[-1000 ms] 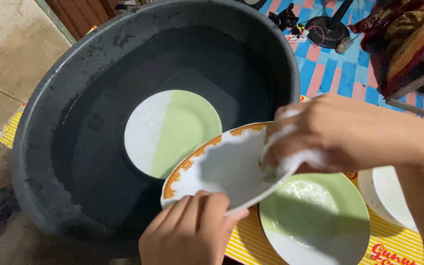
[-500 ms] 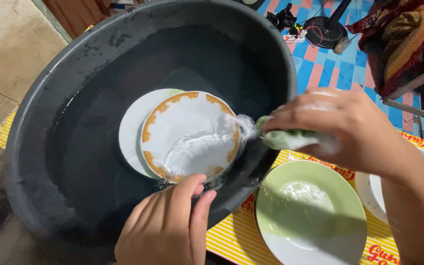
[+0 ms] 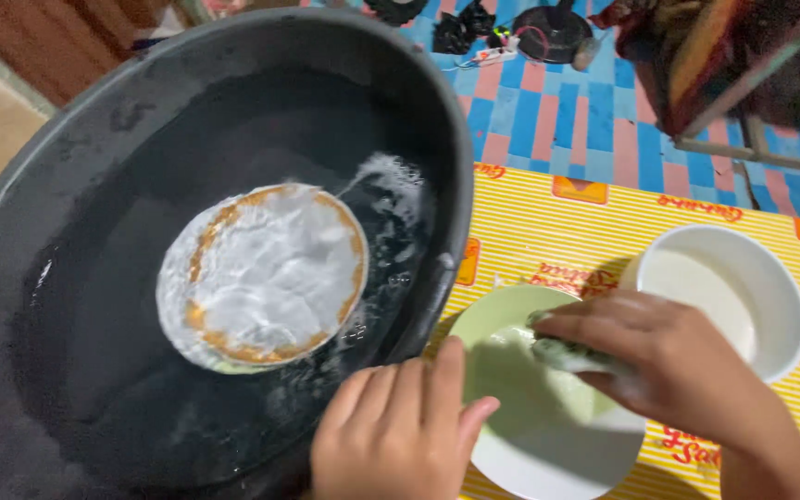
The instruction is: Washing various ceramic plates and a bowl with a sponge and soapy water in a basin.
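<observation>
**Sponge on the green plate beside the tub**

The right hand (image 3: 668, 366) presses a soapy green sponge (image 3: 571, 355) onto the green plate (image 3: 520, 407), which lies flat on the yellow striped mat (image 3: 567, 222) just right of the tub (image 3: 233, 83). Its fingers are curled tight around the sponge, so only one end shows past the fingertips; that grip lets the palm bear down on the plate's face. The left hand (image 3: 400, 435) rests on the plate's near-left rim, fingers bent and closed over the edge, apparently to keep the plate from sliding or turning under the sponge. Whether the thumb is under the rim cannot be seen.

The plate lies partly in the shadow of both hands, with a film of suds in its well. It sits touching or nearly touching the tub's wall, close enough that a plate need travel only a short way to the water.

In the tub, a white plate with an orange rim (image 3: 266, 273) lies flat under the water, foam spread over it and trailing off toward the far right. The pale edge of another plate seems to show beneath it.

To the right, a white bowl (image 3: 770, 287) stands upright on the mat, near the green plate but apart from it. Beyond the mat the floor (image 3: 557, 111) is tiled blue and pink.
</observation>
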